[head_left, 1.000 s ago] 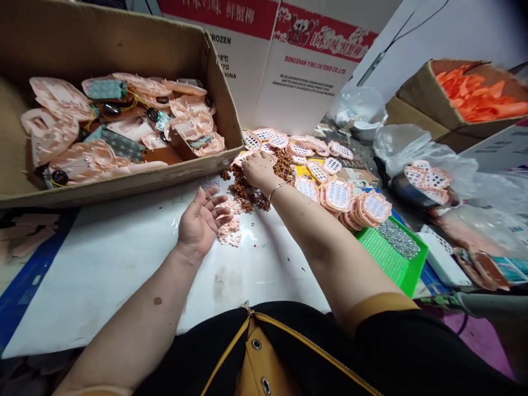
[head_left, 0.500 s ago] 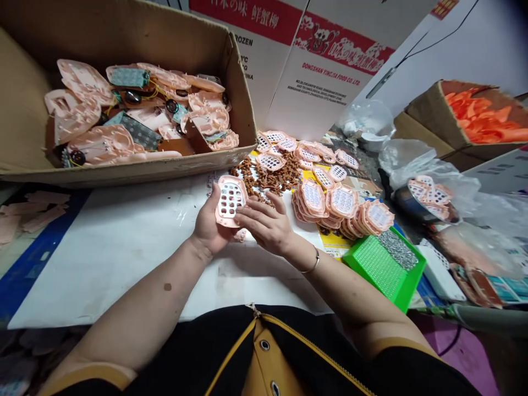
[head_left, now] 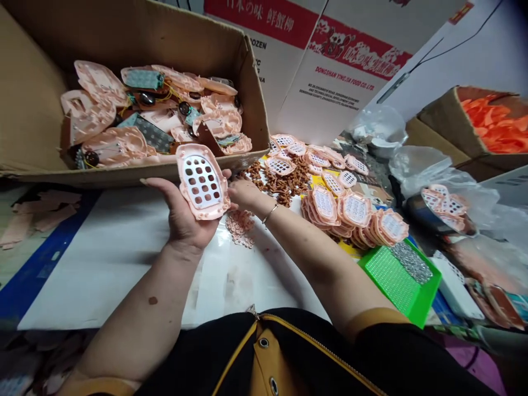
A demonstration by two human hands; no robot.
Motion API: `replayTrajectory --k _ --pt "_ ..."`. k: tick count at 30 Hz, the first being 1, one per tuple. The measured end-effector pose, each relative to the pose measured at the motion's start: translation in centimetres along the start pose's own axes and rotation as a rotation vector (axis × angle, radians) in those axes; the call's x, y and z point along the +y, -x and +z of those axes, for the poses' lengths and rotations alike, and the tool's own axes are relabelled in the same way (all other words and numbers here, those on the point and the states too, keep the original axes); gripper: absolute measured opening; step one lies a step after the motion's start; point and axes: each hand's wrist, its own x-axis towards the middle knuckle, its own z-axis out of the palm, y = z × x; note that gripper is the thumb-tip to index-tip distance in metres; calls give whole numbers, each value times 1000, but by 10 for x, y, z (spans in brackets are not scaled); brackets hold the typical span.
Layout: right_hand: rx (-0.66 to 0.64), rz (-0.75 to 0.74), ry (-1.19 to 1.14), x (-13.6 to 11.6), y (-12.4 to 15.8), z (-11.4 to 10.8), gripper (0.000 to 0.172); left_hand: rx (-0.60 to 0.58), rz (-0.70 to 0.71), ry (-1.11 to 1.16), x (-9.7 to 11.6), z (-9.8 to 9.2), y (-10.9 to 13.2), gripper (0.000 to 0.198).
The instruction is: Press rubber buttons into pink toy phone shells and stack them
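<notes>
My left hand (head_left: 187,225) holds up a pink plastic casing (head_left: 219,210) with a white panel full of holes. The casing leans on the palm and fingers, while the thumb sticks out to the left. Just behind and right of it is my right hand (head_left: 246,193), reaching low over the table; the casing hides its fingertips, so what they touch cannot be made out. Small pink rings (head_left: 240,228) lie in a loose pile below that wrist. A heap of small brown pieces (head_left: 284,187) spreads beyond it.
A cardboard box (head_left: 165,171) of pink shells with wired parts stands at the back left. Stacked pink casings (head_left: 357,212) sit to the right, near a green basket (head_left: 381,275) with metal screws. Further right are a bowl (head_left: 416,209) and a box of orange pieces (head_left: 495,124).
My left hand has moved left and lifted the casing closer to the camera. My right hand has come off its front and moved behind it, toward the table.
</notes>
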Motion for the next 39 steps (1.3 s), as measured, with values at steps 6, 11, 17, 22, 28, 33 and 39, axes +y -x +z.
replayTrajectory --k 6,11,17,22,28,33,39 --pt "70 55 -51 12 19 4 27 -28 -180 -20 -2 0 4 80" --pt "494 259 -678 32 68 23 28 -81 -228 -48 -7 -2 7 65" --pt "548 387 -1862 36 128 35 28 -135 -228 -137 -23 -14 7 47" --pt "543 403 -2031 30 136 31 23 -145 -182 -253 -33 -19 8 45" --pt "454 371 -2137 27 135 33 20 -209 -115 -347 -35 -16 10 60" --pt "435 244 -2210 25 133 41 22 -301 -149 -433 -49 -19 16 75" --pt "490 118 -2197 19 130 49 32 -334 -413 -349 -53 -18 18 48"
